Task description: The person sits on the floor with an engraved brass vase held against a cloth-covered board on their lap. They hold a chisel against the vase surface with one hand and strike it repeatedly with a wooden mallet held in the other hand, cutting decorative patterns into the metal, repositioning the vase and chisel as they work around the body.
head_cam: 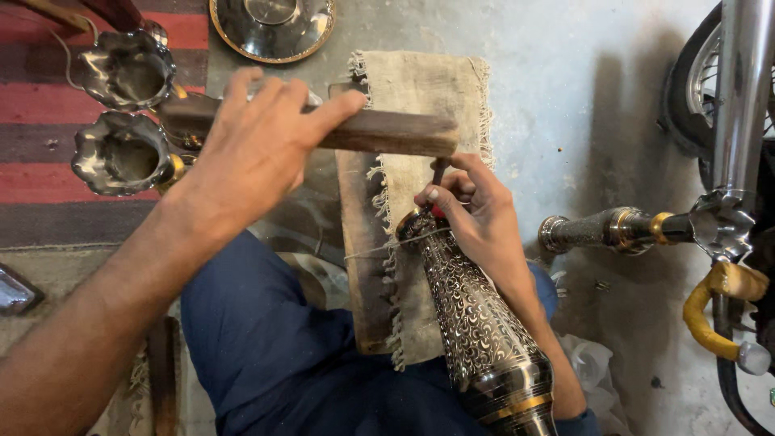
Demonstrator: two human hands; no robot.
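- Your left hand (258, 149) is wrapped over a dark brown wooden bar (379, 133), fingers pressed together along the top and thumb stretched out toward the far end. It looks like you're using it as a mallet, with the free end hanging right above the tool.
- Your right hand (472, 214) has its fingers curled in and pinching a thin dark metal punch (439, 171), held close to upright with its tip down at the work. My guess is the low grip keeps the tip from skating.
- The work itself is a long silver metal vase engraved with a curly scroll pattern and banded in brass (476, 315). It lies slanted, wide end by your lap and narrow end up on a frayed beige burlap cloth (424, 97).
- That cloth drapes a worn wooden plank (359, 242) on the grey concrete floor (565, 97), probably as padding that also stops the vase from rolling.
- 2 scalloped silver metal bowls (121, 153) sit just left of your left hand, close enough to clip on a wide swing.
- A round silver dish with a brass rim (273, 28) lies past the cloth's far edge.
- On the right, another engraved silver piece (613, 230) lies on the floor near your right wrist, next to a parked motorcycle's chrome pipe (743, 105).
- The most open floor is beyond the cloth, to the right.
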